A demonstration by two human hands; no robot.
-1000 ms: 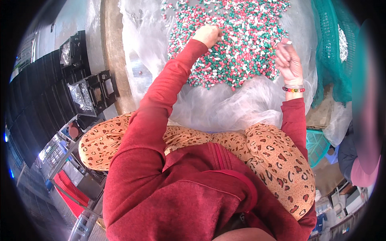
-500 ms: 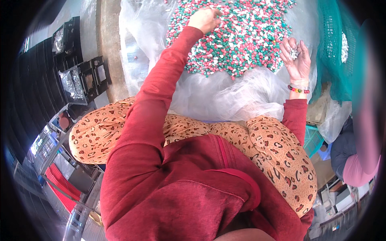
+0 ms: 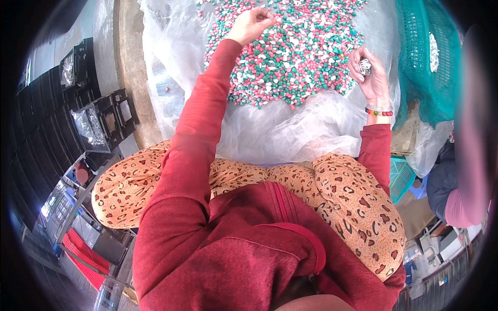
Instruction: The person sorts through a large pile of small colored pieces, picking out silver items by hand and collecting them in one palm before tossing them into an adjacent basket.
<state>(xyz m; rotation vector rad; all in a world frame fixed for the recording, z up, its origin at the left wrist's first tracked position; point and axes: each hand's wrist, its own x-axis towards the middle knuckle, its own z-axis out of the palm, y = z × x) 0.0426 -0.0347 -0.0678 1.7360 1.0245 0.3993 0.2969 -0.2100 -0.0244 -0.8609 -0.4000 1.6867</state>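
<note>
A wide spread of small rounded pink and green pieces [image 3: 290, 67], mixed with slender white bits, lies on clear plastic sheeting [image 3: 290, 122] in front of me. Over its far left part, my left hand [image 3: 251, 26] has thumb and fingers pinched together; whatever is between the tips is too small to make out. At the right edge of the spread my right hand [image 3: 369, 75] is turned palm up, its fingers curled round a small bunch of slender white pieces [image 3: 365, 66]. A beaded bracelet circles that wrist.
A green mesh basket [image 3: 415, 62] with netting stands to the right, with white pieces [image 3: 433, 52] inside. Below it is a turquoise basket [image 3: 401, 179]. Another person's pink sleeve [image 3: 461, 210] shows at far right. Dark stacked trays [image 3: 106, 116] stand at left.
My left hand has lifted slightly off the pieces, its fingertips drawn together. The fingers of my right hand have curled further over the white pieces. The whole view has shifted a little.
</note>
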